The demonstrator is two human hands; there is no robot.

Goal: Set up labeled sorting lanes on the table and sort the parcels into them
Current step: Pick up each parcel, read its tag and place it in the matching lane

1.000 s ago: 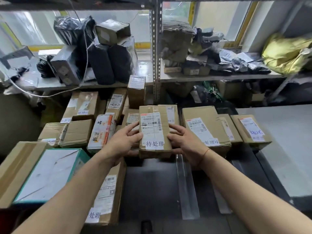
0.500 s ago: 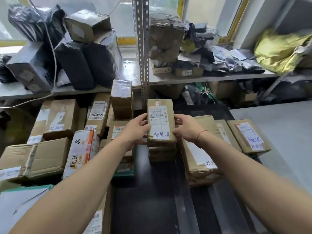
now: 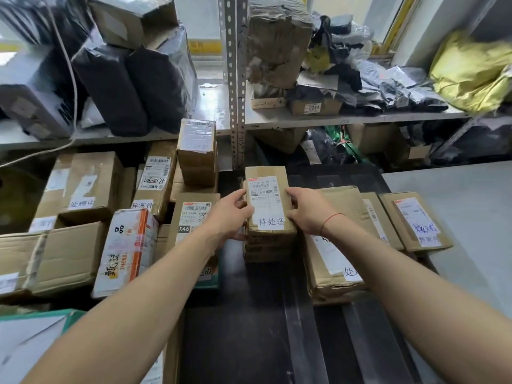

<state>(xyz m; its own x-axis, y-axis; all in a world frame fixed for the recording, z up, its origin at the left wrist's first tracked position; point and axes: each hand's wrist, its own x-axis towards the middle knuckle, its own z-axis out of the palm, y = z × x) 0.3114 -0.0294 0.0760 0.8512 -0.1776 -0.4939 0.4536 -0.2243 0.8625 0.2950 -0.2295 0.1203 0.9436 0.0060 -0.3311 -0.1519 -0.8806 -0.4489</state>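
One small box (image 3: 267, 200) tagged 待处理 tops a centre stack on the dark table (image 3: 249, 328), gripped at its sides by the left hand (image 3: 231, 214) and right hand (image 3: 307, 210). Three flat boxes lie just right; the nearest (image 3: 336, 261) touches the stack.

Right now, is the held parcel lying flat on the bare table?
No. The held parcel sits atop a stack of boxes, gripped at its sides by the left hand and right hand.
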